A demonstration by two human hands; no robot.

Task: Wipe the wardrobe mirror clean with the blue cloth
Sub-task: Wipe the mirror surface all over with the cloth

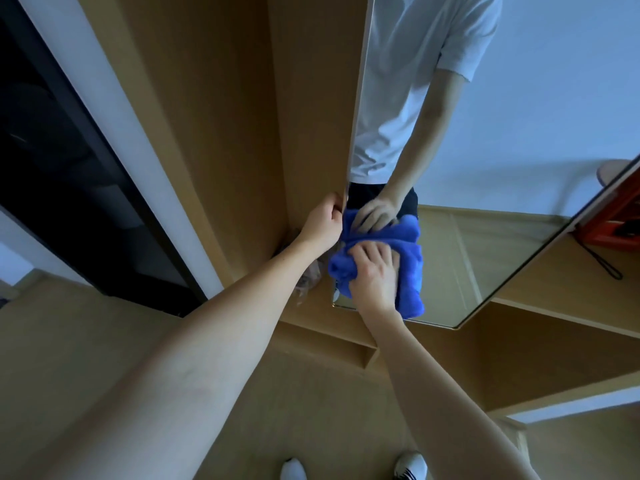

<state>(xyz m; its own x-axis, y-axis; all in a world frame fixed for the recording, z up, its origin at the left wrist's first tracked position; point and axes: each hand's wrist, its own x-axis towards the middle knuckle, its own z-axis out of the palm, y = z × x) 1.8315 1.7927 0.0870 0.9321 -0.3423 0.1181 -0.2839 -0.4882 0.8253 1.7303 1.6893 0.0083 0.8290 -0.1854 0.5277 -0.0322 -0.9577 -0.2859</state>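
Observation:
The wardrobe mirror (485, 168) is a tall frameless pane on a wooden door, filling the upper right of the head view. A bunched blue cloth (410, 271) lies against the glass near its lower left corner. My right hand (374, 271) presses the cloth to the mirror, fingers curled over the fabric. My left hand (325, 225) grips the mirror door's left edge, fingers wrapped round it. The glass reflects the cloth, a hand and a torso in a white T-shirt.
Wooden wardrobe panels (214, 116) stand left of the mirror, with a dark doorway (69, 168) further left. A low wooden ledge (332, 341) runs below the mirror. A red crate (616, 220) sits at the right. My feet (349, 469) stand on the wooden floor.

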